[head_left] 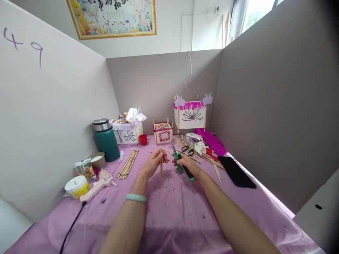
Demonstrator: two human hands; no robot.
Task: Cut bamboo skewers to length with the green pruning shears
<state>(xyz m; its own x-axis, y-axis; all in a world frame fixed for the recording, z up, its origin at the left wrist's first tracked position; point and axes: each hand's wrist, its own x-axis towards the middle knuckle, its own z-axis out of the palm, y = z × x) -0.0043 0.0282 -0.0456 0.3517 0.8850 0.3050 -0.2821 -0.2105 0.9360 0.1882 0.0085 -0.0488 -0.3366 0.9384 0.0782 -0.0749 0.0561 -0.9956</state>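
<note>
Near the middle of the table my left hand pinches a few short wooden sticks, held upright. Just to the right, my right hand is closed around green-and-black handled pliers, whose metal jaws point up and away from me. A thin stick reaches from the left fingers towards the pliers; whether the jaws touch it I cannot tell. Left of my hands lies a bundle of wooden sticks. Behind them stands a small white box lantern with a stick frame and red trim.
At left are a pink glue gun, a yellow-white tub, a jar and a green flask. Black-handled scissors lie among loose sticks at right, near a black phone. A larger lantern hangs behind.
</note>
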